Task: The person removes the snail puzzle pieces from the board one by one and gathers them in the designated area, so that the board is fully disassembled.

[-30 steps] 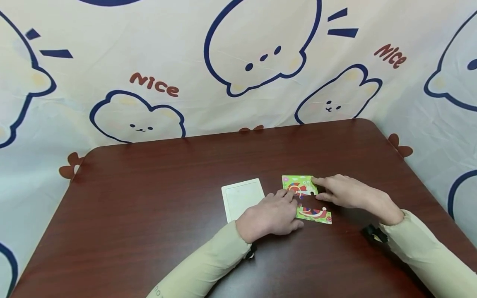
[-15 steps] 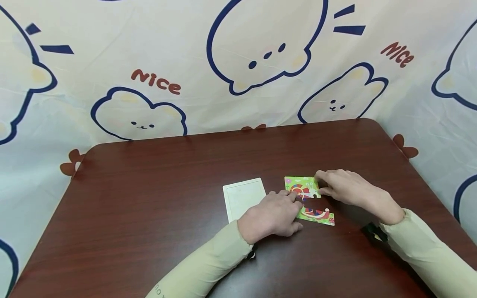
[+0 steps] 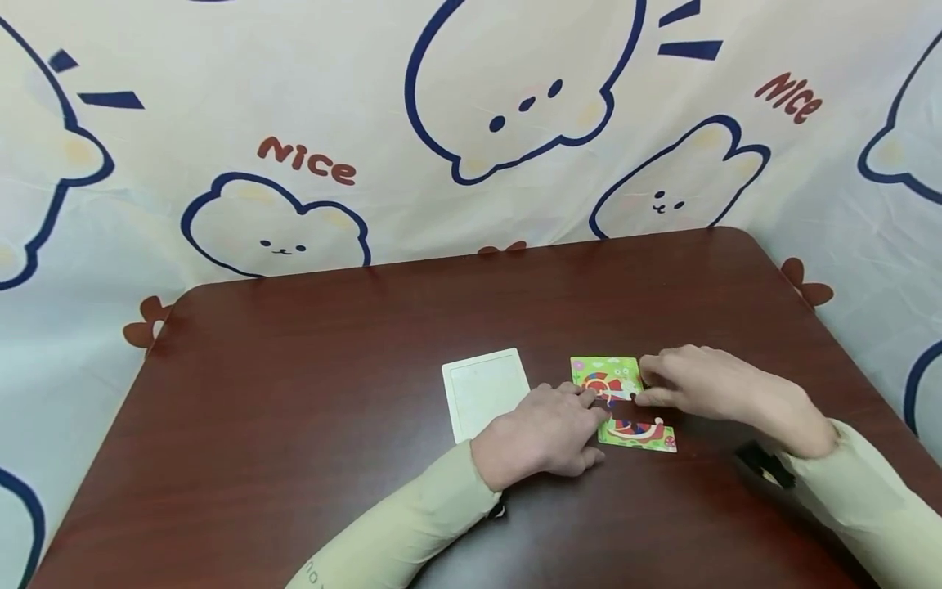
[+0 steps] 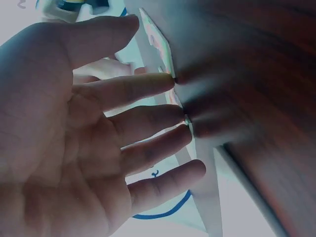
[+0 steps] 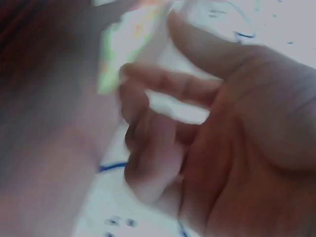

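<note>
Two sections of a colourful jigsaw puzzle lie apart on the table: an upper green section (image 3: 607,370) with a red curved figure, and a lower strip (image 3: 640,438). My left hand (image 3: 543,433) spreads its fingers, and its fingertips touch the left sides of both sections. In the left wrist view its fingers (image 4: 148,118) are fairly straight, pressing down on thin pieces. At the upper section's right edge is my right hand (image 3: 706,380), thumb and forefinger by the edge. The blurred right wrist view shows its thumb (image 5: 202,42) apart from the forefinger, other fingers bent.
A pale, shallow puzzle tray (image 3: 486,393) lies left of the puzzle, partly behind my left hand. The dark brown table (image 3: 309,393) extends around it, and a printed cloth (image 3: 294,221) hangs behind the far edge.
My right hand has moved off the upper section's corner to its right edge, a little rightward. Both puzzle sections have shifted slightly right of the tray. My left hand barely moves.
</note>
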